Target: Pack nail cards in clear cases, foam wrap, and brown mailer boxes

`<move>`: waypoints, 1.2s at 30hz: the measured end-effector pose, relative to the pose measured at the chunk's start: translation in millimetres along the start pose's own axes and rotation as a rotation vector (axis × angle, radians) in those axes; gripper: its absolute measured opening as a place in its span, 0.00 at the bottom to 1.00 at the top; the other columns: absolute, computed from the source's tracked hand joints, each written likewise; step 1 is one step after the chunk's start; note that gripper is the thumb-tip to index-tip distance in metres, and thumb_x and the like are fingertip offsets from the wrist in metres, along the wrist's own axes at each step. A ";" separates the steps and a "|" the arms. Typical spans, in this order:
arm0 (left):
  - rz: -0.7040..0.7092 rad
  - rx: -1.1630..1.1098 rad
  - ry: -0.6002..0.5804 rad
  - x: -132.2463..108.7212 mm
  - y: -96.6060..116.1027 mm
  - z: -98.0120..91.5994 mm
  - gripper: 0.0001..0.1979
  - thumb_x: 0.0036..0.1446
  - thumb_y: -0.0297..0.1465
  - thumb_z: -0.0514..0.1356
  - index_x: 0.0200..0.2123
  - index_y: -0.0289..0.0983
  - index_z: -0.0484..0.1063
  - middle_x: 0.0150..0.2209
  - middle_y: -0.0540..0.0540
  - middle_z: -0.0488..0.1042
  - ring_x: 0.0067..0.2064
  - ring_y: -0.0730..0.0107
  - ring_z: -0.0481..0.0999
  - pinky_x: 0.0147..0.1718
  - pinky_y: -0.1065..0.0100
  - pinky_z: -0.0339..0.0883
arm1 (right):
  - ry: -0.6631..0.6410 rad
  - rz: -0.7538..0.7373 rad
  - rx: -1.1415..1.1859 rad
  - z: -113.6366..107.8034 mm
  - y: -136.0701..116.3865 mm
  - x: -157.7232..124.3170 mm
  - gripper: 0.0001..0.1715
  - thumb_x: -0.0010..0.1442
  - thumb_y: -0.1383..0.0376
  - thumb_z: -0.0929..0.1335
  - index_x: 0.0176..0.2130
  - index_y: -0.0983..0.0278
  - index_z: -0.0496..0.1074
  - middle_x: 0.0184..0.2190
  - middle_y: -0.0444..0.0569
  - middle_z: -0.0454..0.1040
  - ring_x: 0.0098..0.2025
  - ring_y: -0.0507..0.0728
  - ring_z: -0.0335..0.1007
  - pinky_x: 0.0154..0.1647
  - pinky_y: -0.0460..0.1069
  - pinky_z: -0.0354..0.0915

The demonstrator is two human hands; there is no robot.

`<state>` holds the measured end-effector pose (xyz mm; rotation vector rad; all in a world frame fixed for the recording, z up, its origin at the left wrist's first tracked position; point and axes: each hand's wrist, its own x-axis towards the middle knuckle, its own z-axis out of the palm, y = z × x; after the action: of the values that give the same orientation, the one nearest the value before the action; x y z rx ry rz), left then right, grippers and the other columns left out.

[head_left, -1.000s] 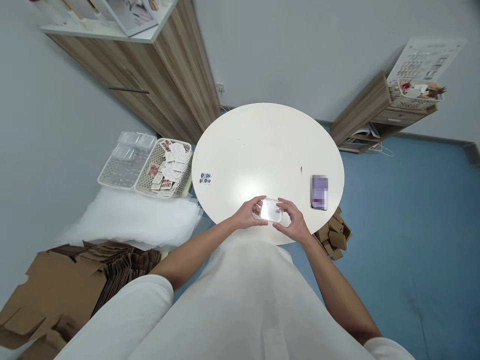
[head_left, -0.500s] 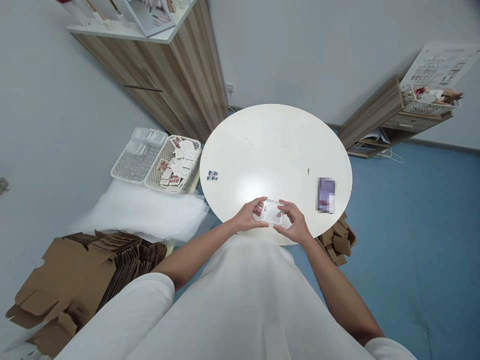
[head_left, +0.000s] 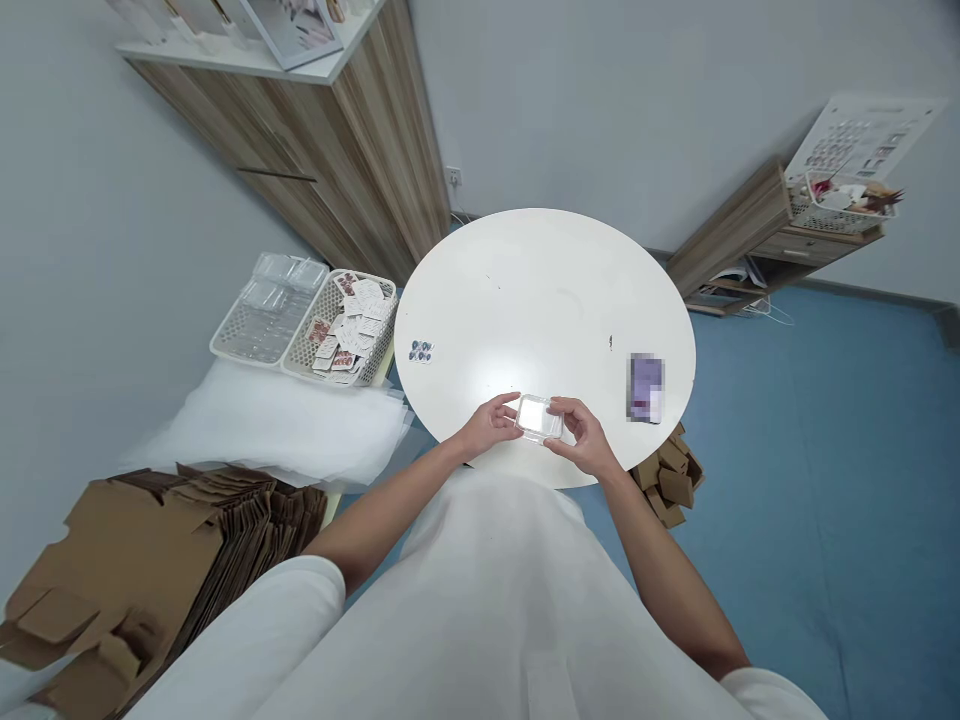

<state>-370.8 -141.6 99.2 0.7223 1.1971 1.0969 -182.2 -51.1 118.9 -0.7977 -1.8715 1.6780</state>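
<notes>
Clear case (head_left: 540,416) (long axis unclear) is held at its right by the right hand (head_left: 589,440) and flanked, contact uncertain, by parted fingers of the left hand (head_left: 486,426)

Clear rectangular case (head_left: 538,417); glare-lit; in right fingers (head_left: 568,404)

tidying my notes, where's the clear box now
In the head view, just below centre, the clear box is between left hand and right hand, over the white table.
</notes>
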 end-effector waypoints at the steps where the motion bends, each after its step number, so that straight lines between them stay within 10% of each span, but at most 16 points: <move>1: -0.016 0.012 0.024 -0.1 -1.9 -2.1 0.29 0.42 0.31 0.65 0.50 0.38 0.62 0.37 0.46 0.69 0.35 0.74 0.72 0.39 0.65 0.65 | -0.006 0.011 0.007 -0.3 -0.4 -0.5 0.26 0.43 0.60 0.73 0.43 0.59 0.66 0.48 0.52 0.63 0.54 0.60 0.58 0.54 0.56 0.57; 13: -0.038 0.081 0.055 -2.4 -17.8 -2.6 0.20 0.42 0.32 0.66 0.40 0.34 0.70 0.34 0.46 0.70 0.30 0.78 0.70 0.36 0.67 0.65 | 0.177 0.491 0.065 -1.4 7.4 16.7 0.22 0.50 0.51 0.65 0.41 0.61 0.67 0.38 0.47 0.68 0.31 0.51 0.70 0.37 0.51 0.66; 36: -0.118 0.273 0.352 35.2 -70.8 -8.0 0.16 0.44 0.27 0.62 0.39 0.35 0.68 0.34 0.46 0.72 0.32 0.74 0.73 0.38 0.66 0.67 | 0.136 0.594 -0.195 25.3 60.4 -8.7 0.34 0.47 0.57 0.67 0.54 0.60 0.59 0.44 0.50 0.62 0.36 0.52 0.65 0.39 0.50 0.64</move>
<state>-359.3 -133.8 21.0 0.6705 1.6926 0.9980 -188.1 -70.8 56.1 -1.6308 -1.8276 1.7173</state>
